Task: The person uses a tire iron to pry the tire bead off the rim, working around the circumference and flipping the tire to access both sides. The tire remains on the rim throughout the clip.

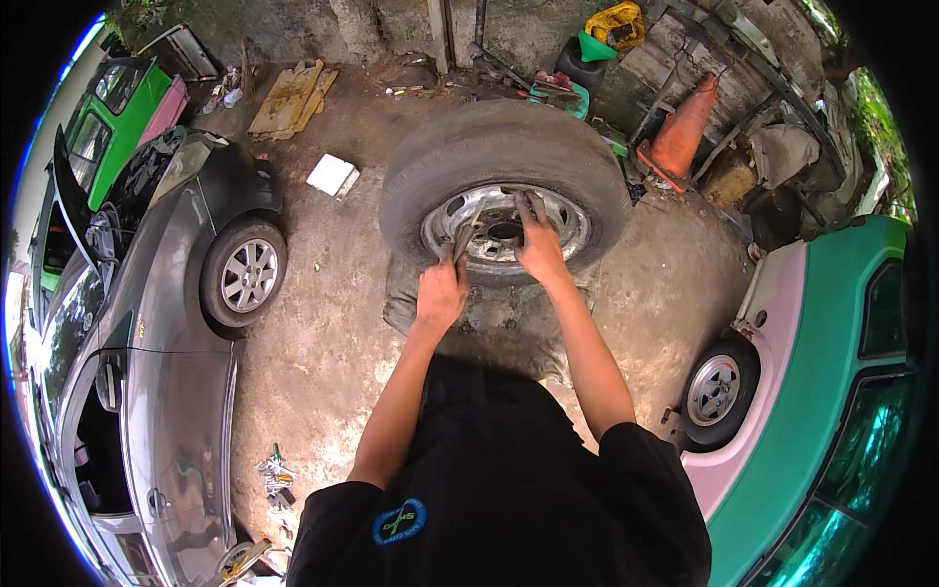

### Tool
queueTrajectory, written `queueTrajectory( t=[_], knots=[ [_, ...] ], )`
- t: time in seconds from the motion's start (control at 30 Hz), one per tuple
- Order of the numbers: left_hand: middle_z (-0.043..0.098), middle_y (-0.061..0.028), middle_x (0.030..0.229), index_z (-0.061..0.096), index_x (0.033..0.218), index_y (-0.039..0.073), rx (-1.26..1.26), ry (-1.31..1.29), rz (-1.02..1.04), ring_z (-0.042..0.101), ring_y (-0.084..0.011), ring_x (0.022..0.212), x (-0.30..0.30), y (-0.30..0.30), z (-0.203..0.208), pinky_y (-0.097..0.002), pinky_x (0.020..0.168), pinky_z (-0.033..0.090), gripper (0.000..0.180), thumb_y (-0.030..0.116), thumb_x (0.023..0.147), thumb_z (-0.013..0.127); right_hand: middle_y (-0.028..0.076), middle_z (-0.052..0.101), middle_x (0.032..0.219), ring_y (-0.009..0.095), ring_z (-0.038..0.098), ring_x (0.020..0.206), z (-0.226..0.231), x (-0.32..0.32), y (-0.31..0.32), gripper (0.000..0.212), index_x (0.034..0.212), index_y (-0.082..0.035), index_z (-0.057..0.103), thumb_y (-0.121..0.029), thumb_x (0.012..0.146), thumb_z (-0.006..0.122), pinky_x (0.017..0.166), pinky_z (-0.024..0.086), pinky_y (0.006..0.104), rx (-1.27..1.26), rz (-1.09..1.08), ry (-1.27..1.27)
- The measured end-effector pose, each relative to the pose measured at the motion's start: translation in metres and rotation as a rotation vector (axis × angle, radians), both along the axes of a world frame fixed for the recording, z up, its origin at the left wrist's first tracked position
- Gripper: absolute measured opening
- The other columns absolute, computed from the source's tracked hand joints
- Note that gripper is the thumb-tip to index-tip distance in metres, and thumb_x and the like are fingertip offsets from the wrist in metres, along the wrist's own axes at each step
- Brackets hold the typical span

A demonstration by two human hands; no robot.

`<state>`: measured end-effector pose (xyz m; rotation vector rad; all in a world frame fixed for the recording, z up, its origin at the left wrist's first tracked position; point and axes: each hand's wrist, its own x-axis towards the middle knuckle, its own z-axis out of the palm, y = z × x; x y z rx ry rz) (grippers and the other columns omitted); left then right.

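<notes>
A car wheel [599, 186] stands tilted in front of me, its worn black tire around a dull silver steel rim [564, 227]. A dark round opening [505, 232] shows at the rim's center. My left hand [445, 286] is at the rim's lower left, its darkened fingers pressed together and pointing up; a thin pale edge beside them could be a tool or part of the rim. My right hand [536, 243] lies on the rim right of center, its blackened fingers stretched out and slightly apart. Beneath the wheel is a dark flat sheet or mat [401, 303].
A grey car [181, 284] stands at left, a green and pink vehicle [782, 323] at right. Far right are an orange traffic cone [682, 132] and scrap. A white box [334, 175], wooden boards [290, 101] and small tools [278, 476] lie on the concrete floor [323, 362].
</notes>
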<state>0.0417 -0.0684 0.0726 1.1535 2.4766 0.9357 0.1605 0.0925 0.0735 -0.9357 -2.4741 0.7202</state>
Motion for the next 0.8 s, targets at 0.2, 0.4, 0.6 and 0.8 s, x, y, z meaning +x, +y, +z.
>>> queueTrajectory(
  t=[0.2,0.4,0.6,0.8],
  knots=[
    [0.064,-0.03,0.078,0.057,0.093,-0.004,-0.032,0.239,-0.06,0.063,-0.0479,0.08,-0.03,0.012,-0.024,-0.0545,0.076,0.05,0.029,0.026,0.093,0.055,0.016,0.031,0.151,0.044,0.053,0.116,0.003,0.005,-0.001,0.082,0.148,-0.012,0.032,0.003,0.073,0.06,0.096,0.05,0.0448,-0.039,0.006,-0.063],
    [0.064,-0.0309,0.079,0.057,0.09,-0.006,-0.219,-0.161,0.153,0.064,-0.0468,0.079,-0.033,-0.027,-0.055,-0.0548,0.076,0.049,0.033,0.026,0.093,0.055,0.017,0.03,0.152,0.042,0.051,0.12,0.007,-0.001,0.011,0.08,0.148,-0.012,0.033,0.001,0.074,0.06,0.098,0.048,0.0443,-0.074,-0.006,-0.074],
    [0.063,-0.0318,0.077,0.057,0.092,-0.006,-0.019,-0.011,0.007,0.062,-0.0491,0.081,-0.028,0.004,-0.021,-0.0561,0.075,0.047,0.033,0.026,0.096,0.052,0.018,0.032,0.15,0.045,0.054,0.113,0.002,-0.002,0.009,0.079,0.145,-0.008,0.036,0.002,0.071,0.061,0.093,0.051,0.0467,0.016,-0.003,0.009],
    [0.062,-0.0322,0.096,0.059,0.091,-0.003,-0.219,0.0,0.052,0.056,-0.0487,0.099,-0.041,0.013,-0.044,-0.0546,0.089,0.042,0.04,0.035,0.098,0.047,0.017,0.034,0.149,0.044,0.054,0.115,0.0,0.002,0.007,0.077,0.144,-0.007,0.038,0.003,0.071,0.061,0.093,0.051,0.0459,0.02,0.007,0.016]
  ],
)
